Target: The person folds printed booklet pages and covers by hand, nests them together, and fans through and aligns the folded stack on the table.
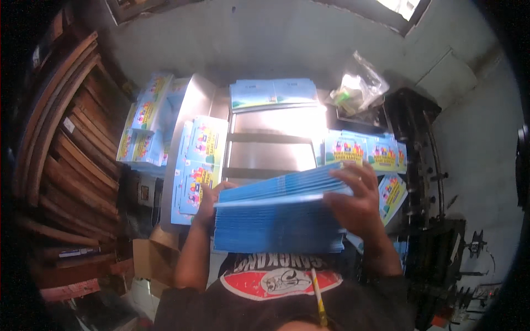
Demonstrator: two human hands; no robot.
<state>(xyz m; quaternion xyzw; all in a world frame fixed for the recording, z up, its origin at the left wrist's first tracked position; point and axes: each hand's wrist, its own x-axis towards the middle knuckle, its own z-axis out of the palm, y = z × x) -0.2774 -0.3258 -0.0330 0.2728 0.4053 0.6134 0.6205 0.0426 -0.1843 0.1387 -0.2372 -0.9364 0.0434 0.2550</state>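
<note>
Looking down from the head camera, I log a thick stack of blue booklets held at chest height, just above the printed front of a black shirt. The left hand grips the stack's left end; only the thumb and part of the palm show, the fingers are hidden behind the paper, so I cannot tell how far they curl. The right hand lies on the right end with fingers spread across the fanned top sheets, thumb pressed on the stack's face. The top few booklets are lifted and splayed; the rest sit square.

Beyond the stack, a steel counter glares under light, so its surface detail is washed out. A flat pile of pale blue covers rests at its far edge. Colourful booklet covers lie to the left, more further left, and another row to the right, partly covered by the right hand. A crumpled clear plastic bag sits far right; its contents are unreadable. A dark machine fills the right side, mostly in shadow. Stacked wooden boards bend along the left rim. A yellow pencil shows at the lower edge, its end cut off.
</note>
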